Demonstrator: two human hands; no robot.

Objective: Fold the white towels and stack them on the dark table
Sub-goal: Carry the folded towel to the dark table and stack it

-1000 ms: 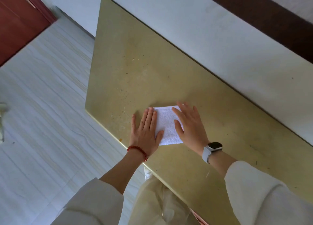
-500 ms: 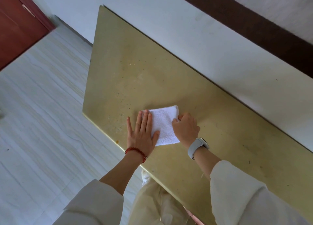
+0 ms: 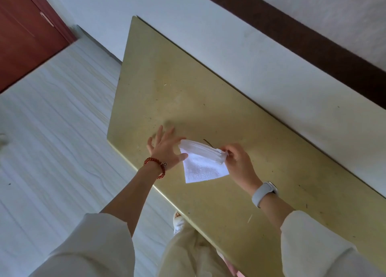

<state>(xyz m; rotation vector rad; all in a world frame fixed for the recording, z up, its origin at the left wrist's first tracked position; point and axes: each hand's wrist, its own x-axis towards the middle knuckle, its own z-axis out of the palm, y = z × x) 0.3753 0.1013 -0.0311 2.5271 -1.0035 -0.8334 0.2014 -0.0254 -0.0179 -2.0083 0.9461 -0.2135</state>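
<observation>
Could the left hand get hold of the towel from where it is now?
Probably yes. The left hand is open right beside the towel's left edge, nothing lies between them, and the right hand pinches only the far corner, leaving that side free.

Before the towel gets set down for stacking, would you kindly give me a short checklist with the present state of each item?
1. Right hand has a grip on the towel: ok, it pinches the towel's right corner.
2. Left hand is free to help: ok, fingers spread, beside the towel's left edge.
3. Towel is folded: ok, layered edges show along the top.
4. Towel lies flat: not ok, its right corner is lifted.
5. Table has room: ok, bare surface lies beyond the hands.
6. A stack to place it on: cannot tell, no other towel is in view.
</observation>
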